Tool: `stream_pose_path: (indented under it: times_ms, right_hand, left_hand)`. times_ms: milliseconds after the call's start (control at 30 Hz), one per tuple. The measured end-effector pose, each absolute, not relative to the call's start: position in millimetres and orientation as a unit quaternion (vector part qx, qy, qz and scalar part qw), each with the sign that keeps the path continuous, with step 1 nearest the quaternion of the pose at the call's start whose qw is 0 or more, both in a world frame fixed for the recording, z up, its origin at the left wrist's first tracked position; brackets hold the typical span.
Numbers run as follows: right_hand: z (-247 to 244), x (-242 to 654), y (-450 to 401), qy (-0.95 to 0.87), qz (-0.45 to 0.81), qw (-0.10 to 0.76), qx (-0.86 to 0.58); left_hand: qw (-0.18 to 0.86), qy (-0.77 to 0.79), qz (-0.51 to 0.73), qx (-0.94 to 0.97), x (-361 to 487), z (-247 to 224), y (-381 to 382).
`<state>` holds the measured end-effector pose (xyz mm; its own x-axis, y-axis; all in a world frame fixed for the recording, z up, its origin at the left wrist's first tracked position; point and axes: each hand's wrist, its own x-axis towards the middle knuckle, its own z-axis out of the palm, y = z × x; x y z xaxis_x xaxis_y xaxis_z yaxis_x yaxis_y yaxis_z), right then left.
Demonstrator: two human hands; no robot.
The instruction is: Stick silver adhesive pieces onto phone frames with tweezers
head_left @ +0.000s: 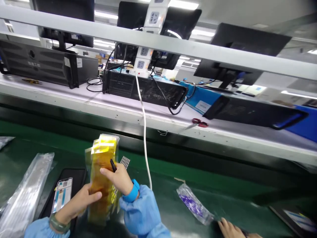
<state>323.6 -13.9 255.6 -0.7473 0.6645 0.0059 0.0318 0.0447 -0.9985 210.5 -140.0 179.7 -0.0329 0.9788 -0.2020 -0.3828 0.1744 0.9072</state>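
Note:
A stack of amber film sheets [100, 175], glossy yellow at the top, stands tilted over the bench, parts of it in clear plastic. My left hand [83, 200] grips its left edge, thumb across the front. My right hand [120, 178] lies against the right side of the sheets, closed round a slim black pen-like tool [113, 165] whose far end is hidden. Behind the sheets a card with a grid of dark squares [125, 161] partly shows. Left of them, a phone-shaped panel [62, 193] rests on a black tray [63, 173].
Long clear plastic bags [27, 191] lie at the left. A bag with purple pieces [194, 205] lies on the right, near another person's hand [229, 228]. A white cable [144, 132] drops from the shelf to the bench. Red-handled scissors [199, 123] sit at the shelf edge.

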Motion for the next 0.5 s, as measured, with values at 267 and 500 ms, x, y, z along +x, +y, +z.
stream_pose_path:
  times_ms: [267,500]
  right_hand:
    - [385.5,262.5,34.1,-0.614,0.636,0.427,-0.191]
    - [442.8,205.0,109.2,-0.441,0.733,0.407,-0.321]
  left_hand:
    - [0.416,0.504,0.628,0.422,124.8,348.4,-92.7]
    - [-0.01,0.691,0.527,0.495,63.8,456.9,3.8]
